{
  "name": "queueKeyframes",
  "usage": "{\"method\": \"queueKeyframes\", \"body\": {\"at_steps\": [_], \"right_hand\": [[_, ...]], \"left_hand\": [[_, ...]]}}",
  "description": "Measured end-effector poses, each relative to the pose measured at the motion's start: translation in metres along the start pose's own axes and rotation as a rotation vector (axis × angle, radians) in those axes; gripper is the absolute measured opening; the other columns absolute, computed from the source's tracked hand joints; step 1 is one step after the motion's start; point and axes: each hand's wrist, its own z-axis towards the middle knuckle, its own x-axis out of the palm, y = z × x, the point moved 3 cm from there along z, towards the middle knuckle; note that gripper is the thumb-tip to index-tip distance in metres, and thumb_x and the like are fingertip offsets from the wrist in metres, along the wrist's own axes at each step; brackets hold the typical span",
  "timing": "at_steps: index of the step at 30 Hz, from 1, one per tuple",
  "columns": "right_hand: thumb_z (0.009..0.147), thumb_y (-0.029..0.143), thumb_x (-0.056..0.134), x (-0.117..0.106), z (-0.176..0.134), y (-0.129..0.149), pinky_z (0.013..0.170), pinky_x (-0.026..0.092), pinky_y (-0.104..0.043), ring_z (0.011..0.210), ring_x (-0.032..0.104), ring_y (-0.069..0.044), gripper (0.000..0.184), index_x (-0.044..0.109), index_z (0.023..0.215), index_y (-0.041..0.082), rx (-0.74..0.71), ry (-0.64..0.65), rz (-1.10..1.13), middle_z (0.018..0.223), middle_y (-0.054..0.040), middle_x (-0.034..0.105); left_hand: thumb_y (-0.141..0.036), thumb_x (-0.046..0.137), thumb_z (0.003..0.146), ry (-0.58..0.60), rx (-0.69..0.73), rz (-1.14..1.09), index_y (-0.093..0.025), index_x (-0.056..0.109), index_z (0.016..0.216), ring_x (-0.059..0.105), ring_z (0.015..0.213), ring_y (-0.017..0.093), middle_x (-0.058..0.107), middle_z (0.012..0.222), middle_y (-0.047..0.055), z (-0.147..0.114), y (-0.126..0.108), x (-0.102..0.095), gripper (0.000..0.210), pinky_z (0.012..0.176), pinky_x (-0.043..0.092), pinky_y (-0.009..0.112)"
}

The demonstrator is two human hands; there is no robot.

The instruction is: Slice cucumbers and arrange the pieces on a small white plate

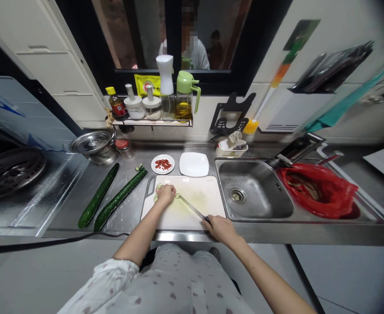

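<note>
A white cutting board [192, 218] with a grey edge lies in front of me on the steel counter. With bent, closed fingers, my left hand [166, 194] presses on cucumber slices [155, 199] at the board's left side; some slices peek out beside it, and its fingertips are partly hidden. My right hand [222, 229] grips the black handle of a knife [193, 208]. The blade points up and left across the board, and its tip is at a thin cucumber slice [178, 196] close to my left fingers.
Left of the board lie a whole cucumber [99, 196] and a cut cucumber [121, 198]. Behind it stand a plate of chopped red pieces [163, 164] and a white plate [194, 164]. Rightward are the sink [257, 192] and a red bag [319, 192]. A lidded pot [95, 148] sits back left.
</note>
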Motion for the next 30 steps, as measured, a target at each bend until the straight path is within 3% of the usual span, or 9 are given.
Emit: {"method": "queueKeyframes", "body": {"at_steps": [30], "right_hand": [[0.094,0.047,0.035,-0.009,0.013,0.007,0.083,0.043,-0.033,0.103,0.063,-0.026,0.044,0.063,0.108,0.015,-0.009,0.061,0.032,0.106,-0.0168,0.067]], "left_hand": [[-0.022,0.063,0.072,0.004,-0.023,-0.033,-0.027,0.069,0.078,0.057,0.1,0.022,0.072,0.091,0.0,0.002,0.0,-0.004,0.01,0.09,0.03,0.037]]}}
